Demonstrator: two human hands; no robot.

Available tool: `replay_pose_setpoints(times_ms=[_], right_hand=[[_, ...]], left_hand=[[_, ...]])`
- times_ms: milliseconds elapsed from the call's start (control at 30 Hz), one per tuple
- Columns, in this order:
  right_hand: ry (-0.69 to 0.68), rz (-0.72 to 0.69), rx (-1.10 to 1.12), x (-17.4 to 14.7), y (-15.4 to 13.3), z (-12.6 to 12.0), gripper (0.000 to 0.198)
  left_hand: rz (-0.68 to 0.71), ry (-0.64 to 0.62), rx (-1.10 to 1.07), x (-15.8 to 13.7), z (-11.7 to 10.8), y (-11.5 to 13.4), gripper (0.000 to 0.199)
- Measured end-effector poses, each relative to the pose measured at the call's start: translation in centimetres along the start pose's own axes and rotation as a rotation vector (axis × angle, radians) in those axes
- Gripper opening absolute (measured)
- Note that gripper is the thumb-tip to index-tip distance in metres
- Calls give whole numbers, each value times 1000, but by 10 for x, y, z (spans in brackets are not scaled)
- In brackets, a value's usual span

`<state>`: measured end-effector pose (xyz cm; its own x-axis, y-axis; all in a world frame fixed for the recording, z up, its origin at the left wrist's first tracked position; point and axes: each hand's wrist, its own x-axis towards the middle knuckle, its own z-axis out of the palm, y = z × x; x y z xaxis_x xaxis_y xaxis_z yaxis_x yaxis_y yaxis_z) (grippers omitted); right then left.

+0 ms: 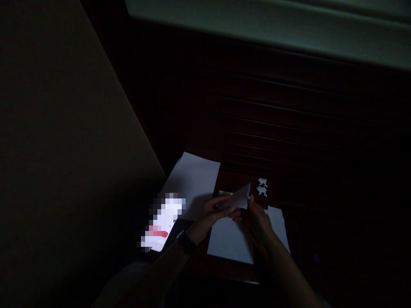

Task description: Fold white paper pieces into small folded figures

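Note:
A folded piece of white paper (239, 199), roughly triangular with its point upward, is held up between my hands. My left hand (212, 212) pinches its left side, thumb below and fingers behind. At the paper's right edge, my right hand (259, 216) has its thumb and fingers closed on it. A dark watch (186, 243) circles my left wrist. Below the hands lies a white sheet (230, 239) on the dark table. Something dim and orange-brown shows under my right wrist, too dark to make out.
A larger white sheet (195, 179) lies at the back left. In front of it glows a pixelated screen (163, 222). Small cut white paper pieces (262, 187) sit at the back right, and more paper (278, 226) is beside my right forearm. Dark panelling (272, 115) rises behind.

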<state>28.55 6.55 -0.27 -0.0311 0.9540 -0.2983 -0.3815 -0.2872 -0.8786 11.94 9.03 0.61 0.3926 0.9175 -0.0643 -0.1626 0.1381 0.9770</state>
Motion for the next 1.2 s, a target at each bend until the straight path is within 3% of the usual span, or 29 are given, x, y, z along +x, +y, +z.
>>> replay_pose_setpoints(times_ms=[533, 1200], right_hand=[[-54, -40, -19, 0, 3, -1, 48], [-18, -78, -124, -1, 2, 3, 37]], left_hand=[[11, 7, -79, -1, 2, 3, 33], [-4, 24, -113, 3, -2, -6, 31]])
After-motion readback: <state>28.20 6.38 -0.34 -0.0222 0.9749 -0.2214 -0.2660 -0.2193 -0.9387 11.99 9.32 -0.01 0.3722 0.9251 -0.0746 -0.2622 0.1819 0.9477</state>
